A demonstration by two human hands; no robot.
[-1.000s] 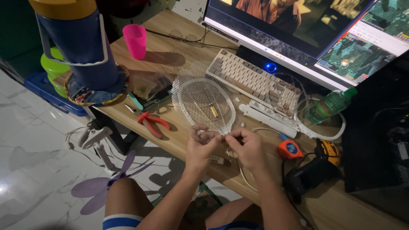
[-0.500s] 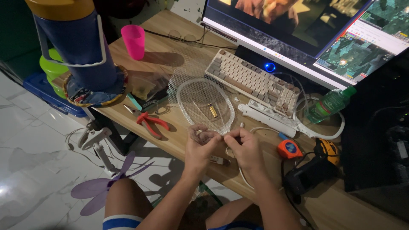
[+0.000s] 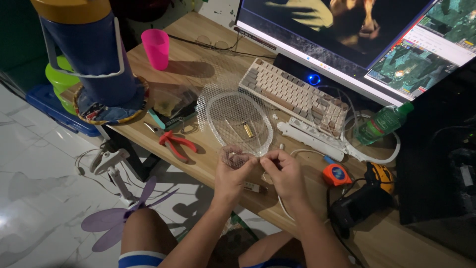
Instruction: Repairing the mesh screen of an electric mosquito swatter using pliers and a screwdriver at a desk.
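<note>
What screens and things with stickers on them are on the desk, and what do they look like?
Monitor: back of the desk, wide, dark frame, lit with a dark picture and a green game-like window at the right.
Bottle: right of the keyboard, green plastic, lying tilted, with a label band.
Tape measure: near the right hand, small, orange with a blue round label.

Wooden desk [image 3: 208,59], pale marble-look tiled floor [image 3: 34,164], dim light
</note>
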